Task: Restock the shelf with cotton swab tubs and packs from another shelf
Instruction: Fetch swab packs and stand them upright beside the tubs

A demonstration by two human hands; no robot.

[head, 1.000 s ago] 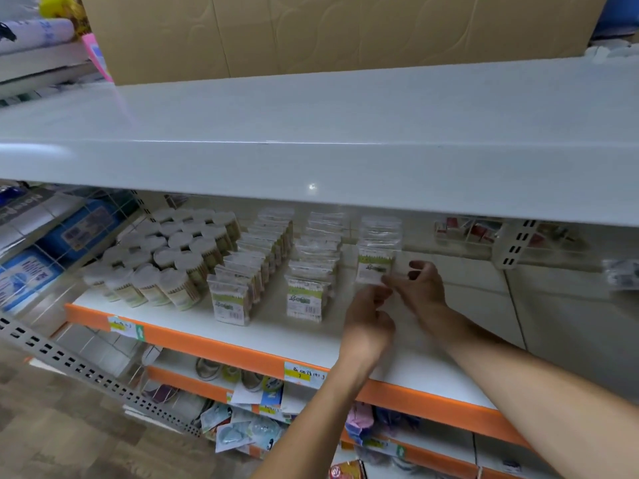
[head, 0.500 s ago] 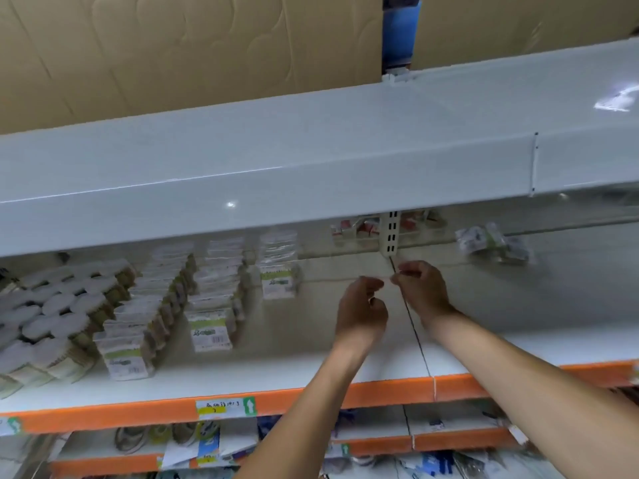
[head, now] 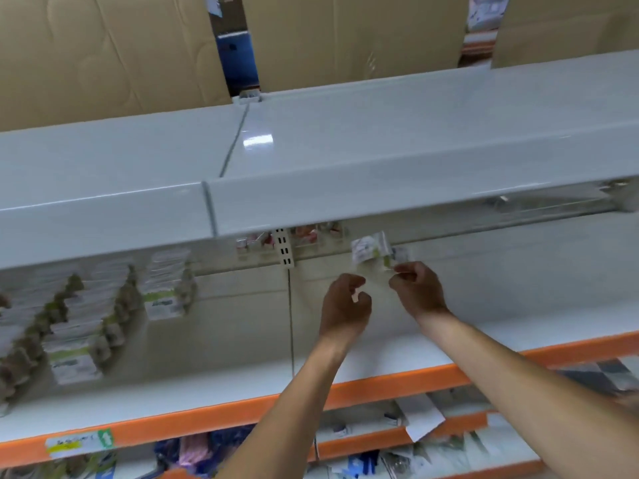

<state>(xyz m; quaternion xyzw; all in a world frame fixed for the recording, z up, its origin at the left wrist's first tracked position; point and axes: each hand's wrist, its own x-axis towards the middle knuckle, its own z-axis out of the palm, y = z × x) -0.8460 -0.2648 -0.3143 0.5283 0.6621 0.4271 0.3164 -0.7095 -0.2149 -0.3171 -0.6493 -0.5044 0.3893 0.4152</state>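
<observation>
Both curled, empty hands have moved right; right hand point(head: 416, 288) nears loose packs point(head: 371, 250).

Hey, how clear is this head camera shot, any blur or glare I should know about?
Head view: motion blur smears the rows of white and green cotton swab packs at left and the loose packs beyond the right hand; the left hand is soft too; a glare patch sits on the grey upper shelf; wide-angle distortion bows the shelf edges.

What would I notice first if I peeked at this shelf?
Two hands reach in at the middle: the right hand touches a loose cotton swab pack at the back, the left hand is curled beside it. Rows of swab packs stand at the left.
</observation>
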